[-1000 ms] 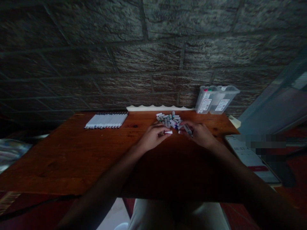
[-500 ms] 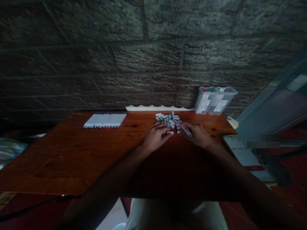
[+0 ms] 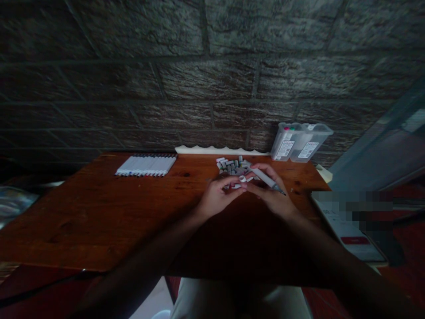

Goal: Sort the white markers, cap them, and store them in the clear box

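Note:
My left hand (image 3: 217, 197) is closed, with its fingertips pinching a small white marker cap (image 3: 243, 179). Another white piece shows just beneath those fingers, partly hidden. Close against it, my right hand (image 3: 275, 197) grips a marker (image 3: 264, 177) with a pale body, which slants down to the right towards its dark end. The fingertips of both hands meet around the cap. Just behind the hands lies a loose pile of marker caps (image 3: 229, 165), white and grey with coloured ends; my fingers cover its near side.
A neat row of white markers (image 3: 146, 165) lies at the left back of the wooden table (image 3: 99, 217). Two clear plastic cases (image 3: 303, 141) stand at the back right, one holding some markers. A wavy white strip (image 3: 222, 150) runs along the wall. A tablet-like device (image 3: 352, 239) lies at right.
My hands have come together, so their fingertips now meet. The left hand's cap has moved right and up. The marker in my right hand now shows more of its body.

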Demonstrator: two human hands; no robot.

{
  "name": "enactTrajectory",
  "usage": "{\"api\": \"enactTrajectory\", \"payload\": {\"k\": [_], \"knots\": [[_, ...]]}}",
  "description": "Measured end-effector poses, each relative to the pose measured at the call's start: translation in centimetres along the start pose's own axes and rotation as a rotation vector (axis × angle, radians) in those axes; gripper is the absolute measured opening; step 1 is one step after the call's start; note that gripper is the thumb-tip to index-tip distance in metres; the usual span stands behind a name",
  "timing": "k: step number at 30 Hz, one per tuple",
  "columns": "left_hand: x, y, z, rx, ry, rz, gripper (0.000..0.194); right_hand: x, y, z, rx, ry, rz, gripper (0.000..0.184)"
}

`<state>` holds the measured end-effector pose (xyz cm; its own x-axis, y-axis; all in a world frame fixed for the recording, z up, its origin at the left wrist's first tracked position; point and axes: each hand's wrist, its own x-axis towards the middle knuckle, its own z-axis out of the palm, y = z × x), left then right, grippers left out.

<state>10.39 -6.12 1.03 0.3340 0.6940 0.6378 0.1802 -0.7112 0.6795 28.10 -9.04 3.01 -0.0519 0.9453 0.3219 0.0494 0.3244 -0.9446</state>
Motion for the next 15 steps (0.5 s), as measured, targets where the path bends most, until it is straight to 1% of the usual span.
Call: {"api": "enactTrajectory", "payload": {"k": [5, 8, 12, 15], "knots": [[0.0, 0.5, -0.1, 0.012, 0.02, -0.023, 0.018, 0.0, -0.4, 0.1, 0.014, 0.005, 0.007, 0.043], [0.1, 0.4, -0.3, 0.063, 0.058, -0.028, 0.022, 0.5, -0.7, -0.7, 0.034, 0.076, -0.015, 0.04], [0.3, 0.3, -0.7, 0.137, 0.037, 0.053, 0.027, 1.1, -1.4, -1.8, -0.004, 0.206, -0.073, 0.033], [0.4, 0.2, -0.9, 0.138, 0.016, 0.105, 0.022, 1.0, -1.6, -2.0, -0.051, 0.219, -0.102, 0.032]]}}
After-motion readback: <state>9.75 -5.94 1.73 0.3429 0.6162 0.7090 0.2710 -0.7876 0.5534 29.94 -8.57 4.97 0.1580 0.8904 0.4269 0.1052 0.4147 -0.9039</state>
